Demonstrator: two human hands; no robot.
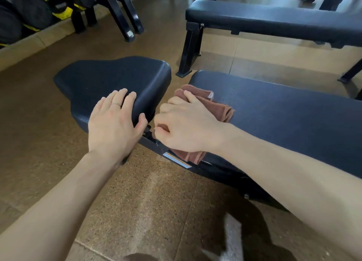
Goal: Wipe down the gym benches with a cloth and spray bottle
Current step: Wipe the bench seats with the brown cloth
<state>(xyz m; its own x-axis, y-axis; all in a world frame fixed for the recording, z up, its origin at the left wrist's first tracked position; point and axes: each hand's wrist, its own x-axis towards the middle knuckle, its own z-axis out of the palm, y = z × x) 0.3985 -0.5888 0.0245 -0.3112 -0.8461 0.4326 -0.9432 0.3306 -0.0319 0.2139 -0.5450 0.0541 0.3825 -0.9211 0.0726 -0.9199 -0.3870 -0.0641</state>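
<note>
A black padded gym bench lies before me, with a seat pad (117,74) at the left and a long back pad (284,112) at the right. My left hand (115,121) rests flat on the near edge of the seat pad, fingers straight and thumb spread. My right hand (186,123) grips a folded brown cloth (217,106) at the gap between the two pads, pressing it against the end of the back pad. Part of the cloth hangs below my wrist over the black frame (176,159). No spray bottle is in view.
A second black flat bench (274,18) stands behind at the upper right, its leg (190,51) close to the near bench. Black rack legs (125,16) and dark weights with yellow marks (39,12) fill the upper left. The floor is speckled brown rubber (147,202).
</note>
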